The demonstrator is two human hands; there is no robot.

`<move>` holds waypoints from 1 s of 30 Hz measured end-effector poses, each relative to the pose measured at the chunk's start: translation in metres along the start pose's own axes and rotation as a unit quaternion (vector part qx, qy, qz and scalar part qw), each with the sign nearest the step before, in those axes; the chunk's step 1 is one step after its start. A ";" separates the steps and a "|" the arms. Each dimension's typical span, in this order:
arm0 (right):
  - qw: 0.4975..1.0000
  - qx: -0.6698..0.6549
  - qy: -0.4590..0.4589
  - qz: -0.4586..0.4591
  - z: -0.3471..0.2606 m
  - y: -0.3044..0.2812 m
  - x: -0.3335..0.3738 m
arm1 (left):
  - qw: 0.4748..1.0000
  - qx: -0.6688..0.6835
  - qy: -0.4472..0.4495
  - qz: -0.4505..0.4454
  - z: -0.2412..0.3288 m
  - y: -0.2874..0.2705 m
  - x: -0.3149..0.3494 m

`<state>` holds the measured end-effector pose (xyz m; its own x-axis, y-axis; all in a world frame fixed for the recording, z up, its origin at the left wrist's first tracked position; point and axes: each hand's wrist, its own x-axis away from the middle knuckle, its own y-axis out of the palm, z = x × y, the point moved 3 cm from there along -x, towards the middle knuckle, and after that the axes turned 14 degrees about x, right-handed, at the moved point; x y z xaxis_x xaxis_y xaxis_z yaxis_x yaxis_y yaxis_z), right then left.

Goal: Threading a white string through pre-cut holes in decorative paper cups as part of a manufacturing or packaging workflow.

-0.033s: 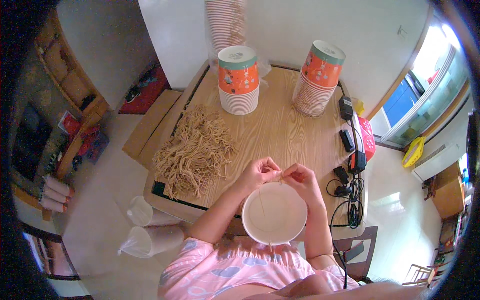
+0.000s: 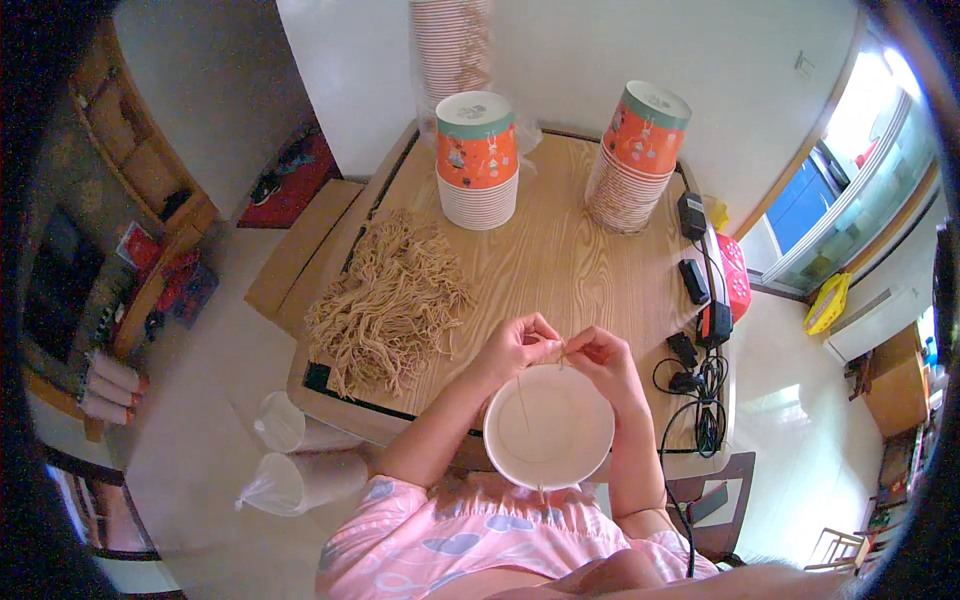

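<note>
A white paper bucket point(image 2: 560, 430) rests against my body at the table's near edge, its open mouth facing up. At its far rim, my left hand point(image 2: 520, 346) and my right hand point(image 2: 606, 360) meet, fingertips pinched on a thin tan paper cord point(image 2: 524, 405). One loose end of the cord hangs down inside the bucket. A small tan knot point(image 2: 541, 493) shows at the near rim. Left of my left hand lies a tangled heap of the same tan cords point(image 2: 395, 300). My fingers partly cover where the cord meets the far rim.
Upside-down stacks of orange-and-green paper buckets stand at the table's back point(image 2: 477, 160) and back right point(image 2: 640, 150). Black adapters and coiled cables point(image 2: 710, 400) line the right edge. Bagged white buckets point(image 2: 300, 485) lie low at the left. Cardboard point(image 2: 300, 260) leans beside the table.
</note>
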<state>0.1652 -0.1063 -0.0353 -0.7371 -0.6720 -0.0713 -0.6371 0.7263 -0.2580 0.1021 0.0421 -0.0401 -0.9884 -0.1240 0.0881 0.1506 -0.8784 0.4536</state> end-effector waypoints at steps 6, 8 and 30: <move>1.000 0.006 0.008 0.005 -0.003 -0.002 0.001 | 0.998 -0.064 0.020 0.019 0.008 0.003 0.000; 1.000 -0.001 0.011 0.005 -0.004 -0.002 0.001 | 0.997 -0.063 0.028 0.016 0.007 0.003 0.000; 0.999 -0.025 0.031 0.016 0.001 -0.002 0.000 | 0.997 -0.055 0.027 -0.041 -0.013 -0.007 -0.007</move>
<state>0.1664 -0.1076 -0.0360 -0.7693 -0.6386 -0.0179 -0.6220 0.7551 -0.2074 0.1074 0.0430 -0.0551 -0.9973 -0.0727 0.0050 0.0697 -0.9312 0.3577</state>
